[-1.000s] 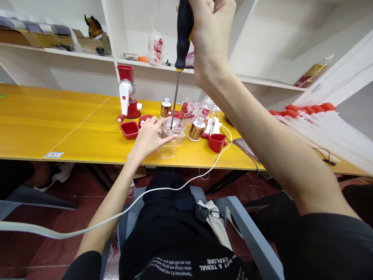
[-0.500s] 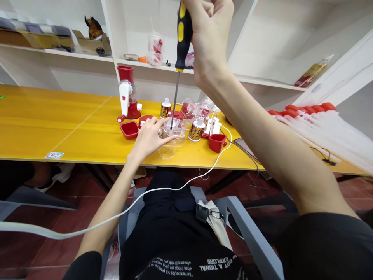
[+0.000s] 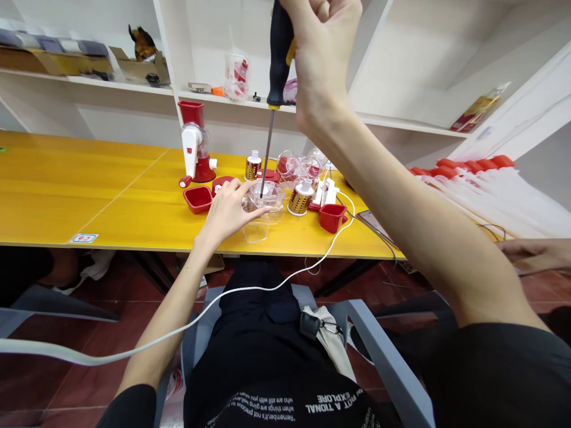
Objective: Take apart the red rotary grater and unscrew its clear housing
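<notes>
High up in front of me, my right hand point(image 3: 323, 50) is closed round the black and yellow handle of a screwdriver point(image 3: 279, 62). Its long shaft points down, slightly tilted, with the tip inside a clear plastic housing point(image 3: 275, 209) on the table. My left hand point(image 3: 226, 213) grips that housing from the left, thumb and forefinger on either side of the shaft's tip. What the tip touches is too small to tell. Beside the housing stands a gold grater drum point(image 3: 300, 198), with another grater drum point(image 3: 253, 166) behind. A red tray point(image 3: 198, 200) lies left of my left hand.
An assembled red and white rotary grater point(image 3: 196, 142) stands at the back left. To the right are a red cup point(image 3: 332, 219) and a white cable point(image 3: 285, 278) crossing over my lap. Another person's hand point(image 3: 535, 254) is at the right edge, near red-topped wrapped items point(image 3: 473, 167).
The screwdriver's handle has turned in my right hand, so its yellow patches face another way. Another person's hand has come in at the right. My left hand has stayed put.
</notes>
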`<state>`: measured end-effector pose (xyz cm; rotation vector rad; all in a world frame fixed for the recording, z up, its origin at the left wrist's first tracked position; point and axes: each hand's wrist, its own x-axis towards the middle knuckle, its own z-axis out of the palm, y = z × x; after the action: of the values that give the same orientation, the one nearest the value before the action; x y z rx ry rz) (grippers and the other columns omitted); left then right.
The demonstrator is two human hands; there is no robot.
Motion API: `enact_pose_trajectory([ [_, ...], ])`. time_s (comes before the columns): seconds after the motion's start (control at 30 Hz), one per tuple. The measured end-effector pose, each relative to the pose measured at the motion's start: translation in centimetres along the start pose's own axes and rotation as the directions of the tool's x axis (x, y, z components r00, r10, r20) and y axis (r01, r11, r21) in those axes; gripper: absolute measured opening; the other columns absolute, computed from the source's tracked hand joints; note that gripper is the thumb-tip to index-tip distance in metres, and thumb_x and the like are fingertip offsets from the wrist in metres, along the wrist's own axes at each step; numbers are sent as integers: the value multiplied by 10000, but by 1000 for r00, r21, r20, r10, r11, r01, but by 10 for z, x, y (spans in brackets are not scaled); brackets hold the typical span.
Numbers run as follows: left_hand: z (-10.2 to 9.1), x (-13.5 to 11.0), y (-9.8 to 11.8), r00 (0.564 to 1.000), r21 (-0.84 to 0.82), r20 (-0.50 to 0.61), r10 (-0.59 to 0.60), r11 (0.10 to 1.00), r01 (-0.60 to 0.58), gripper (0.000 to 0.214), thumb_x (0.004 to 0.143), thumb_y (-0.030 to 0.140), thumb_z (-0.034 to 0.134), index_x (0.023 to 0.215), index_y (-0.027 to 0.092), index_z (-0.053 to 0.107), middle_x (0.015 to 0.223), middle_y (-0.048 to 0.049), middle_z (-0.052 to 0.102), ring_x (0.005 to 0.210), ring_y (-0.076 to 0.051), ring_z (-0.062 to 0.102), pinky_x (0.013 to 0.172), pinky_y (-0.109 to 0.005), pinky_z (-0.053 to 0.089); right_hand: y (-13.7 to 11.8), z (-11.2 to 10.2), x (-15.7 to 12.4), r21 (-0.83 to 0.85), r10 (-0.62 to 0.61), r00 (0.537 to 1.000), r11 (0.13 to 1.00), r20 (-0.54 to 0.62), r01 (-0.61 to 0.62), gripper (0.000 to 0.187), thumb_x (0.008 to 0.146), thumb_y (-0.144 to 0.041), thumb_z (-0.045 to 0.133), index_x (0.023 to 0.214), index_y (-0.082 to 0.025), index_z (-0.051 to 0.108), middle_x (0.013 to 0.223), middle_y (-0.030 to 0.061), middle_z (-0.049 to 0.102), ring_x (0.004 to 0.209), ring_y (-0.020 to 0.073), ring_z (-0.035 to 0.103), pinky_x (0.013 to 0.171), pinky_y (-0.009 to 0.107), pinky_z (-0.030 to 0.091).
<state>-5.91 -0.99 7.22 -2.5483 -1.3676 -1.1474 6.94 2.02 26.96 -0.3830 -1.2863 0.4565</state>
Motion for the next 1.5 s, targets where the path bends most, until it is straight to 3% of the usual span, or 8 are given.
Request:
enact_pose_trajectory([
  [0.2, 1, 0, 0, 1000, -3, -11, 7, 1000, -7, 626, 894, 570, 738, 1405, 231, 614, 1100, -89, 629, 1061, -284, 582, 994, -440, 497, -1, 1, -4, -6, 75, 997, 997, 22, -75, 322, 1139, -199, 253, 861, -212, 414, 702, -68, 593, 675, 26, 651, 735, 155, 573],
  [0.47, 0, 0, 0, 1000, 6, 3, 8, 1000, -8, 656, 899, 576, 728, 1414, 184, 620, 1106, -107, 632, 1049, -286, 581, 995, -443, 500, 3, 3, -4, -24, 47, 998, 999, -32, -48, 167, 1071, -82, 465, 955, -197, 499, 544, -125, 290, 505, 36, 424, 526, 123, 360],
  [0.67, -1, 1, 0, 1000, 16, 10, 9, 1000, -10, 655, 903, 581, 718, 1415, 185, 613, 1094, -104, 629, 1040, -285, 567, 988, -449, 500, 11, 0, 1, 2, 65, 998, 998, -3, -65, 179, 1130, -220, 336, 973, -225, 420, 682, -100, 473, 627, 26, 647, 527, 115, 415],
  [0.87, 0, 0, -1, 1000, 8, 0, 11, 1000, -11, 635, 902, 573, 724, 1416, 217, 611, 1090, -94, 626, 1045, -280, 573, 994, -442, 499, 4, 3, 1, -104, 45, 999, 994, -9, -46, 173, 1064, -79, 495, 941, -201, 481, 532, -135, 248, 440, 13, 339, 441, 117, 256],
  [1.07, 1, 0, -2, 1000, 11, 0, 15, 1000, -15, 628, 901, 585, 719, 1414, 241, 608, 1094, -89, 623, 1042, -282, 569, 985, -447, 500, 4, 2, -3, 64, 95, 995, 993, 44, -97, 265, 1127, -162, 324, 882, -210, 415, 637, -91, 510, 594, 33, 596, 491, 136, 386],
  [1.27, 0, 1, -1, 1000, 10, 2, 8, 1000, -8, 632, 898, 570, 731, 1410, 219, 614, 1088, -91, 622, 1049, -281, 575, 993, -436, 501, -1, 3, -5, 12, 79, 997, 997, 20, -79, 206, 1056, -72, 497, 892, -197, 495, 490, -152, 270, 433, 23, 329, 453, 128, 281],
  [1.43, 1, 1, -3, 1000, 5, 5, 10, 1000, -10, 641, 895, 563, 737, 1416, 212, 611, 1098, -96, 624, 1053, -284, 576, 989, -441, 502, 1, -1, -3, 48, 86, 994, 995, 72, -90, 296, 1113, -132, 336, 851, -195, 458, 605, -106, 525, 568, 23, 580, 625, 142, 492],
  [1.5, 2, 1, -3, 1000, 5, 1, 10, 1000, -10, 634, 897, 567, 732, 1418, 226, 610, 1091, -91, 626, 1054, -283, 576, 987, -441, 503, 6, -3, 0, 48, 72, 993, 996, 93, -77, 247, 1107, -146, 366, 895, -188, 485, 625, -100, 541, 615, 35, 628, 636, 145, 495],
])
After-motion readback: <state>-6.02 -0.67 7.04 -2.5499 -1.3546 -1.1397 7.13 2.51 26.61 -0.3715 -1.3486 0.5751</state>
